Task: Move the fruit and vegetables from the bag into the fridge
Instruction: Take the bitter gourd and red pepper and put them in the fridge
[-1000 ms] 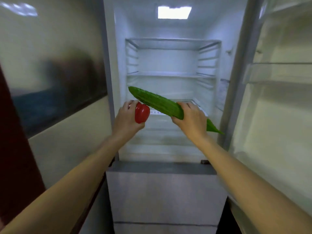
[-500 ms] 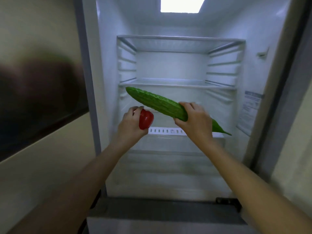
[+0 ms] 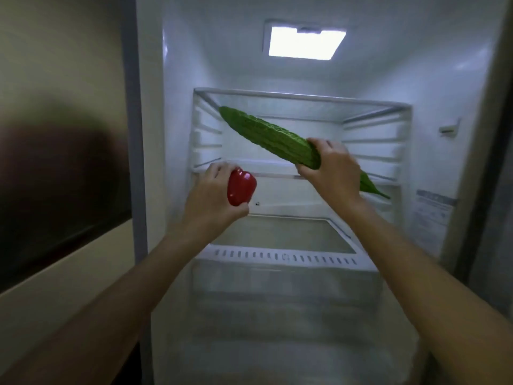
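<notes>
inside the open fridge (image 3: 177, 134), left hand (image 3: 211, 201) grips a red pepper (image 3: 241, 187); apart from it, right hand (image 3: 331, 169) clasps a tilted bitter gourd (image 3: 266, 136).

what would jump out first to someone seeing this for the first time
The long green gourd slants across the middle of the open fridge, gripped near its lower end by the right hand. Just left and lower, the left hand holds a shiny red pepper. Above both, the fridge light glows on the ceiling.
</notes>
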